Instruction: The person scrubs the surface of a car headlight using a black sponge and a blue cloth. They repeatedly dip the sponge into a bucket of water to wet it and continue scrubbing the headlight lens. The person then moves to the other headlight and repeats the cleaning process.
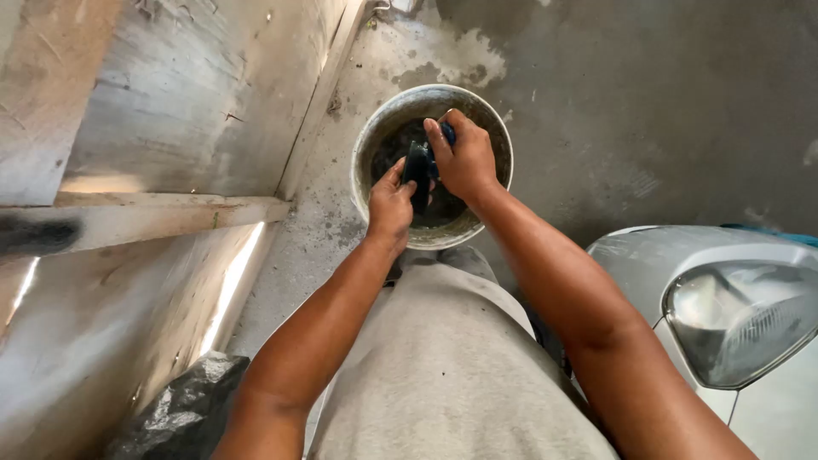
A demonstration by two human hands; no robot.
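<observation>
A round grey bucket [371, 145] stands on the concrete floor in front of me, with dark water inside. Both hands reach into it from above. My right hand [467, 158] is closed around a dark blue cloth [417, 170] held over the bucket's middle. My left hand [389, 207] grips the lower end of the same cloth near the bucket's near rim. Most of the cloth is hidden between the two hands.
A plywood wall with a wooden rail [153, 213] runs along the left. The front corner of a white car with its headlight [741, 319] sits at the right. A black plastic bag [183, 409] lies at the wall's foot. The floor [648, 111] is wet, stained concrete.
</observation>
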